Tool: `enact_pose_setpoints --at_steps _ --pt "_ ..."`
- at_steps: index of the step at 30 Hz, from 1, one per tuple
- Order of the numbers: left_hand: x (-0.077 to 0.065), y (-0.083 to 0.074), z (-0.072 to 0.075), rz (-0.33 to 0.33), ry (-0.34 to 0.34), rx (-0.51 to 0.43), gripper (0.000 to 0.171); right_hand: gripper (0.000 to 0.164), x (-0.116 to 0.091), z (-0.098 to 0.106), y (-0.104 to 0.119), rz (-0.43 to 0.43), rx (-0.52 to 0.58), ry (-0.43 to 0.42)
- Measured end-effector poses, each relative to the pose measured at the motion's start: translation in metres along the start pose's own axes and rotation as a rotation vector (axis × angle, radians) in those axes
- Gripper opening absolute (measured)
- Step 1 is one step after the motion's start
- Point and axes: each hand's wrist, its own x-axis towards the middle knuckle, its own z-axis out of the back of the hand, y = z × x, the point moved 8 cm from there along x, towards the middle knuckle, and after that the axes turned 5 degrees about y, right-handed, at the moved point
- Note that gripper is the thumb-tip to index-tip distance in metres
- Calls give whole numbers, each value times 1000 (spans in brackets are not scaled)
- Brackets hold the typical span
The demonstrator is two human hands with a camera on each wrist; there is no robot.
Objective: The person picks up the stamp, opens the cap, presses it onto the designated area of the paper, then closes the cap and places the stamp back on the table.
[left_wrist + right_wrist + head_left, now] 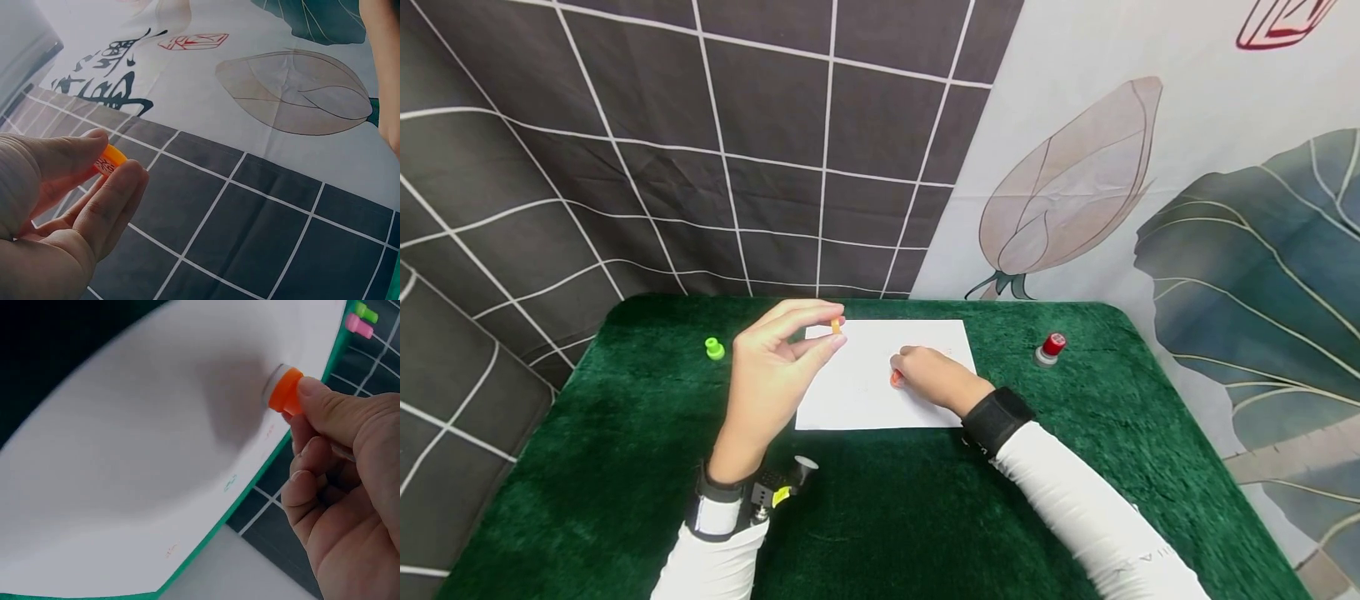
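My right hand grips a self-inking stamp with an orange body and a pale end. The stamp's pale end faces the white paper, close over it. Small red and teal printed marks show along one side of the sheet. Raised over the paper's left part, my left hand pinches a small orange cap between thumb and fingertips. Pale characters show on the cap's face in the left wrist view, and the fingers cover part of it.
A lime-green stamp stands on the green cloth to the left, with a pink stamp beside it in the right wrist view. On the right is a red-topped stamp. A dark grid curtain hangs behind the table.
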Motion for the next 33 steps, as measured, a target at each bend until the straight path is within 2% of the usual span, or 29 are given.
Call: enact_pose_setpoints --at_steps 5,11,20,26,30,33 --pt "1 0 3 -10 -3 39 32 16 8 1 5 1 -27 6" --pt "2 1 7 -5 -13 28 33 12 14 7 7 -5 -19 24" --pt "3 2 4 6 -10 16 34 15 3 9 1 -12 15 -39" --pt "2 4 1 15 -3 38 34 13 -5 8 2 -9 -24 -45" --pt "1 4 1 14 0 57 33 4 -12 15 0 -4 2 -107" --pt "1 4 0 22 4 67 33 7 -22 31 -5 -14 62 -175"
